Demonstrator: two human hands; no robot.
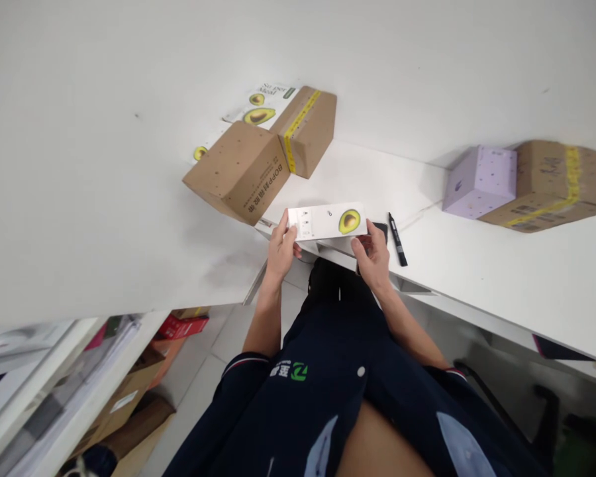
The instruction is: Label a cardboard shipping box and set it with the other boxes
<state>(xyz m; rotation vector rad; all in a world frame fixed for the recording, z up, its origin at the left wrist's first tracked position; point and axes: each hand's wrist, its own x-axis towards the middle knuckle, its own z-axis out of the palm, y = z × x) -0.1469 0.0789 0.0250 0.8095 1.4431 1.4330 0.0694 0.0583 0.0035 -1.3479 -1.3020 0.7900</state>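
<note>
A flat white box with an avocado picture (322, 221) is held level between my two hands, over the front edge of the white table. At its left end my left hand (281, 248) is closed, thumb on top and fingers underneath. My right hand (374, 257) grips the right end, its thumb at the near edge. Just right of that hand lies a black marker (398, 240). Partly hidden behind the right fingers is a dark flat object (380, 229) whose kind I cannot make out.
Two cardboard boxes (251, 169) stand beyond my left hand, with white avocado-printed boxes (278, 99) behind them. On the right are a lilac box (481, 182) and a taped cardboard box (551, 185). Shelves with cartons (124, 397) lie at lower left.
</note>
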